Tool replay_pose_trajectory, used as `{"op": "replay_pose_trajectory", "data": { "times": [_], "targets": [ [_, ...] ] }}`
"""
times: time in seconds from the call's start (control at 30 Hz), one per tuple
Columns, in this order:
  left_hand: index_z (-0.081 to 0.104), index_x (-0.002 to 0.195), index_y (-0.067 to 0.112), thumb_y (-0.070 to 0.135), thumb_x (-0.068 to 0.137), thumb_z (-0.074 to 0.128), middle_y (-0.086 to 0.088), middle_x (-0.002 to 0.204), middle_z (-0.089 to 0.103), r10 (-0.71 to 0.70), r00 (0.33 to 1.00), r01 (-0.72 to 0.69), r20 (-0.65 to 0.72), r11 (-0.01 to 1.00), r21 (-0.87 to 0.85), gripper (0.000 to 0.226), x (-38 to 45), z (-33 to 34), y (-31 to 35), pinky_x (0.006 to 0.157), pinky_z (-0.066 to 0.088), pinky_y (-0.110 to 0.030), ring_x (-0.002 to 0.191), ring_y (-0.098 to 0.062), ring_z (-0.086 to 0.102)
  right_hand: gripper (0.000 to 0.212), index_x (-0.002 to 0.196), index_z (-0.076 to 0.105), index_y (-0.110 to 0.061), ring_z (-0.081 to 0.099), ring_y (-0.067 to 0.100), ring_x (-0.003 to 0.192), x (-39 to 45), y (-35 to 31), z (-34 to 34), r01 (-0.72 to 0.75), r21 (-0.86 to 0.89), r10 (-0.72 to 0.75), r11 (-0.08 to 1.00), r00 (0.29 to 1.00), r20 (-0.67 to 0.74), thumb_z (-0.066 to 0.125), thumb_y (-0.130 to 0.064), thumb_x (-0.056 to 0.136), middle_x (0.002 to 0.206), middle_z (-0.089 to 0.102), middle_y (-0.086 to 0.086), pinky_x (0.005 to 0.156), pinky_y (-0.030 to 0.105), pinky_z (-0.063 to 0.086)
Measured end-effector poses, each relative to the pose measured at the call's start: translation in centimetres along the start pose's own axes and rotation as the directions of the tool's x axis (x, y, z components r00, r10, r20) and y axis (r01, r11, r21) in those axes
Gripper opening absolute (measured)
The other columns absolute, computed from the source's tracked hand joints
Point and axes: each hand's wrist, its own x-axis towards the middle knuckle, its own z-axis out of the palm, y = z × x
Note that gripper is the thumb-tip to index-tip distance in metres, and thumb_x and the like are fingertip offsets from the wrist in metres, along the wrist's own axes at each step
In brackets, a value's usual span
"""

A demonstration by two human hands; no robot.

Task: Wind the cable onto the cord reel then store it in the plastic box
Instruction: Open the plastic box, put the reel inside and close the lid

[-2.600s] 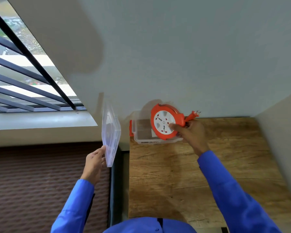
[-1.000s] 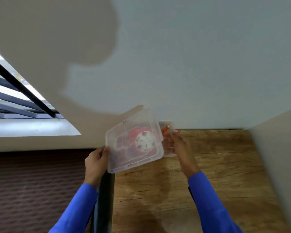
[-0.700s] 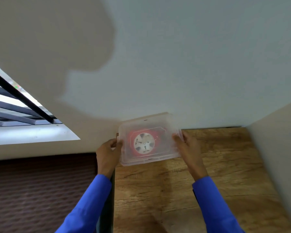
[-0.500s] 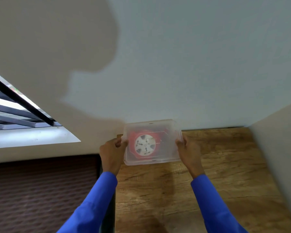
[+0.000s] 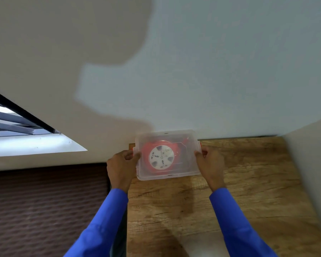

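Observation:
The clear plastic box (image 5: 187,164) stands at the far left corner of the wooden table (image 5: 239,191), against the wall, with its clear lid lying flat on top. Through the lid I see the orange cord reel (image 5: 146,151) with its white socket face lying inside. My left hand (image 5: 121,166) grips the box's left end, fingers over the orange latch there. My right hand (image 5: 209,162) grips the right end at the other orange latch (image 5: 199,144). The cable and plug are blurred behind the lid.
A pale wall rises right behind the box. A second wall closes the table's right side (image 5: 309,164). Left of the table lies a dark ribbed surface (image 5: 44,210), with a window sill and dark bars (image 5: 17,125) above it.
My right hand set the reel into the box. My left hand brought the lid over from the left and laid it on top. Both hands now hold the box's ends.

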Motion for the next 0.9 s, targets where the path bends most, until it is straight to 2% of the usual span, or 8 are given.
{"op": "replay_pose_trajectory", "data": {
  "times": [0.07,0.2,0.4,0.5,0.57,0.73,0.8,0.9],
  "targets": [
    [0.081,0.117,0.015,0.036,0.092,0.082,-0.004,0.104,0.083,0.0,1.0,0.0,0.001,1.0,-0.01,0.033,0.1,0.1,0.0,0.089,0.065,-0.042,0.087,-0.017,0.078,0.018,0.098,0.079,-0.002,0.067,0.021,0.07,0.2,0.1,0.1,-0.01,-0.003,0.01,1.0,1.0,0.002,0.068,-0.017,0.1,0.082,0.076,0.008,0.06,0.027,0.052],
    [0.082,0.111,0.014,0.037,0.091,0.082,0.0,0.096,0.082,-0.011,1.0,0.011,-0.008,1.0,-0.024,0.03,0.5,0.2,0.2,0.084,0.064,-0.036,0.083,-0.016,0.077,0.019,0.103,0.08,-0.004,0.061,0.013,0.068,0.3,0.2,0.2,-0.011,-0.009,0.011,1.0,1.0,0.002,0.07,-0.02,0.101,0.083,0.072,0.001,0.056,0.017,0.042],
    [0.081,0.103,0.015,0.043,0.091,0.081,0.009,0.08,0.073,-0.056,0.998,0.056,-0.002,0.998,-0.041,0.031,1.1,0.3,0.5,0.075,0.059,-0.027,0.075,-0.01,0.073,0.028,0.111,0.079,-0.007,0.071,0.019,0.081,1.7,0.2,0.1,-0.087,0.096,0.084,0.992,0.996,0.04,0.07,-0.032,0.101,0.092,0.076,0.001,0.066,0.026,0.053],
    [0.079,0.105,0.014,0.041,0.092,0.081,0.01,0.083,0.071,-0.094,0.995,0.095,0.024,0.993,-0.076,0.03,1.2,0.2,0.7,0.066,0.048,-0.014,0.075,-0.001,0.068,0.025,0.109,0.08,-0.013,0.076,0.019,0.086,2.5,0.4,-0.1,-0.174,0.223,0.148,0.959,0.98,0.131,0.071,-0.034,0.1,0.092,0.077,-0.004,0.074,0.035,0.063],
    [0.078,0.107,0.013,0.04,0.092,0.081,0.008,0.086,0.072,-0.097,0.994,0.1,0.041,0.992,-0.077,0.03,1.4,0.1,0.5,0.066,0.047,-0.013,0.075,-0.002,0.068,0.024,0.106,0.081,-0.013,0.078,0.02,0.087,2.7,0.6,-0.3,-0.217,0.28,0.168,0.935,0.968,0.187,0.074,-0.034,0.098,0.094,0.08,-0.001,0.075,0.04,0.066],
    [0.075,0.108,0.011,0.04,0.092,0.08,0.002,0.092,0.075,-0.103,0.989,0.113,0.107,0.989,-0.096,0.033,1.8,-0.4,-0.8,0.084,0.064,-0.035,0.083,-0.015,0.074,0.028,0.097,0.079,-0.007,0.079,0.033,0.085,2.1,1.2,-0.5,-0.29,0.363,0.196,0.885,0.941,0.275,0.076,-0.034,0.096,0.09,0.081,0.011,0.061,0.034,0.064],
    [0.071,0.11,0.013,0.039,0.094,0.079,0.003,0.097,0.073,-0.108,0.986,0.125,0.126,0.983,-0.131,0.032,2.0,-0.4,-0.6,0.079,0.061,-0.029,0.086,-0.011,0.071,0.034,0.1,0.078,-0.009,0.079,0.031,0.086,2.1,0.9,-0.2,-0.309,0.384,0.219,0.87,0.941,0.26,0.073,-0.043,0.097,0.093,0.081,0.009,0.066,0.039,0.066],
    [0.066,0.119,0.02,0.039,0.099,0.074,0.011,0.104,0.066,-0.112,0.985,0.138,0.131,0.969,-0.207,0.029,2.6,-0.4,0.4,0.072,0.046,-0.015,0.09,0.001,0.061,0.031,0.113,0.074,-0.021,0.077,0.02,0.088,2.7,-0.2,0.0,-0.28,0.389,0.229,0.878,0.958,0.173,0.07,-0.048,0.098,0.099,0.079,-0.001,0.07,0.036,0.063]
  ]
}}
